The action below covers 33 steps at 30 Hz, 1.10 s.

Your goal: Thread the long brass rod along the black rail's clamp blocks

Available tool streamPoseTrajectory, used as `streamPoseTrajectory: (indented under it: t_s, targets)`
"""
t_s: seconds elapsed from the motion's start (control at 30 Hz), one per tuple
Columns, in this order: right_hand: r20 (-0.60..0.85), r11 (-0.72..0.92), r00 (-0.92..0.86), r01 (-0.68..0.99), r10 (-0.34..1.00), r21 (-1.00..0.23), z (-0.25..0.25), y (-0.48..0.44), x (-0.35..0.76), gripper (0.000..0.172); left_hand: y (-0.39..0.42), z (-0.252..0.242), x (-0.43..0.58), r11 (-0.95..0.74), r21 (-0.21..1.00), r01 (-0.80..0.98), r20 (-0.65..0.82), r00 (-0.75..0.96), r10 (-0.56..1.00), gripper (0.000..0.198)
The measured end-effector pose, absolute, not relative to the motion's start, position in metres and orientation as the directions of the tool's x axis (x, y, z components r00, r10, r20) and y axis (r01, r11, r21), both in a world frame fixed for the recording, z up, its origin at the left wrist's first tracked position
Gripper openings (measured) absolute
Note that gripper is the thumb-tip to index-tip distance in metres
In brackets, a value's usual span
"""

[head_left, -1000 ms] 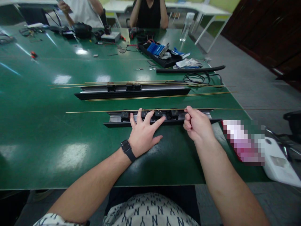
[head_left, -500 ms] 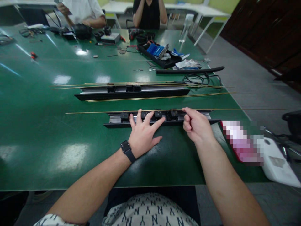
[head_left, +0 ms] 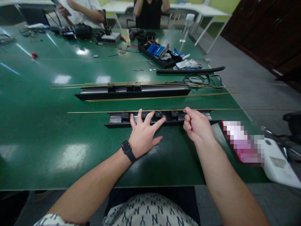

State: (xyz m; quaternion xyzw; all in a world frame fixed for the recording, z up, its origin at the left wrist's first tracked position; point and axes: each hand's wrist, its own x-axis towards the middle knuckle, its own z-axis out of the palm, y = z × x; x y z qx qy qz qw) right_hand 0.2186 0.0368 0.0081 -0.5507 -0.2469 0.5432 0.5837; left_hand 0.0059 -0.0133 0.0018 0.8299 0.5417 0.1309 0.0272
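My left hand point(head_left: 143, 133) lies with its fingers spread over a black channel-shaped metal rail point(head_left: 117, 125), fingertips on or just above the dark blocks inside. One black block point(head_left: 125, 116) shows left of the fingers and another point(head_left: 173, 115) to their right. Along the rail's far edge runs a thin gold-coloured rod point(head_left: 94, 112), sticking out well past both ends. My right hand point(head_left: 197, 124) is closed, with thumb and forefinger pinching this rod near the rail's right part.
Beyond lies a second black rail point(head_left: 131, 94) with several thin gold rods around it. Farther back are a black strip point(head_left: 190, 71), coiled cable point(head_left: 197, 80), gloves point(head_left: 188, 64) and a black tray point(head_left: 168, 64). A white object point(head_left: 279, 163) sits at right. Two people sit opposite.
The gold rod in my right hand has slid slightly to the right, the hand moving with it. My left hand stays on the rail. A person opposite has raised a hand.
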Motion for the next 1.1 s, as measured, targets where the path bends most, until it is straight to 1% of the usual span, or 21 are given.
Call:
streamPoseTrajectory:
  t_s: [0.37,0.5,0.67,1.1]
  targets:
    - [-0.319,-0.210,0.292,-0.350,0.902,-0.913,0.0083,0.0363,0.2193,0.025,-0.0137,0.0024,0.0059,-0.399,0.196,0.896,0.186,0.365,0.912,0.075]
    - [-0.322,-0.219,0.274,-0.348,0.906,-0.912,0.0086,0.0355,0.2205,0.023,-0.0137,0.0025,0.0058,-0.399,0.199,0.895,0.184,0.365,0.912,0.076]
    - [-0.325,-0.218,0.260,-0.368,0.909,-0.904,0.0086,0.0353,0.2206,0.015,-0.0137,0.0028,0.0056,-0.404,0.197,0.893,0.183,0.372,0.910,0.076]
    - [-0.304,-0.191,0.290,-0.359,0.907,-0.913,0.0089,0.0352,0.2189,0.019,-0.0138,0.0024,0.0058,-0.407,0.194,0.893,0.185,0.374,0.909,0.075]
